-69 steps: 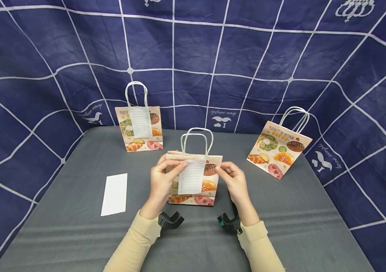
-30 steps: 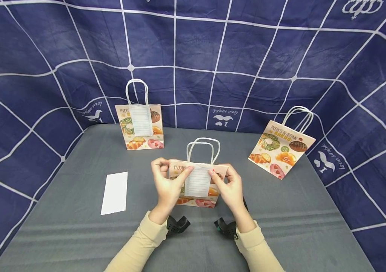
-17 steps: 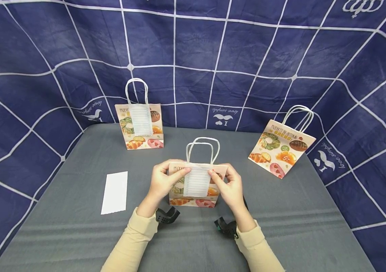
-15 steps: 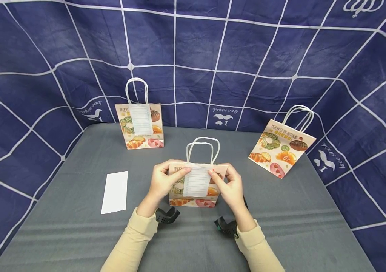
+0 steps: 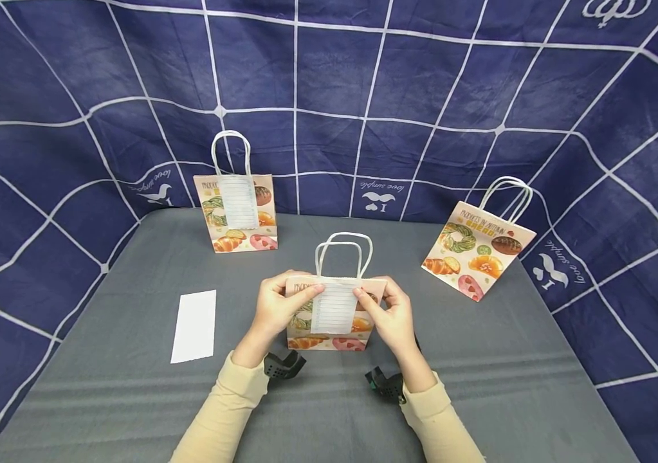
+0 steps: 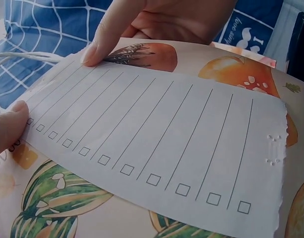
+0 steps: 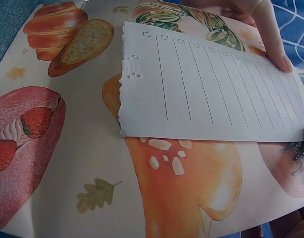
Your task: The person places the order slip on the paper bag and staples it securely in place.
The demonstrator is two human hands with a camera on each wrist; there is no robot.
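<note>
Left hand point(image 5: 273, 308) and right hand point(image 5: 393, 316), both mine, pinch the upper edges of a bread-print paper bag point(image 5: 327, 343), seemingly standing on the grey table point(image 5: 334, 411) before me, thumbs point(image 5: 309, 295) pressing a lined white slip point(image 5: 333, 312) to its front.

Place: draped tabletop recording station | blue gridded cloth point(image 5: 329, 77) behind and at sides | grey-covered table point(image 5: 329, 418) | wrist-worn cameras point(image 5: 284, 366)
</note>
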